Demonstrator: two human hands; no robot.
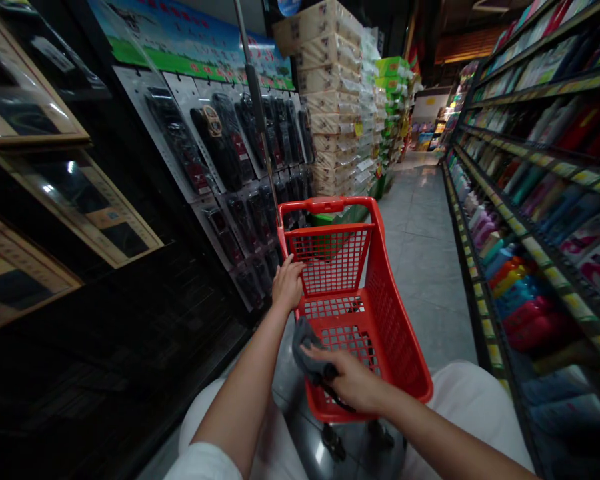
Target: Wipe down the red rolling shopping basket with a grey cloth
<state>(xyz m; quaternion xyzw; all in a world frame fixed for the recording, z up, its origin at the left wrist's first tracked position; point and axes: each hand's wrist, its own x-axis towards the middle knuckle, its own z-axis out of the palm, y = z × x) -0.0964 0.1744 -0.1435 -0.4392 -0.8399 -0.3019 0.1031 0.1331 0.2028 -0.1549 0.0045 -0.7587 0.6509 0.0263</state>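
Note:
A red plastic shopping basket cart stands on its wheels in the aisle right in front of me, tipped so its open top faces me. My left hand grips the cart's left rim with curled fingers. My right hand presses a grey cloth against the cart's near edge, fingers closed over it. A thin dark strap hangs below that hand.
On the left a pegboard wall carries packaged dark goods, with framed display cases nearer me. Shelves of coloured bottles line the right. Stacked cartons rise ahead. A grey tiled floor runs between.

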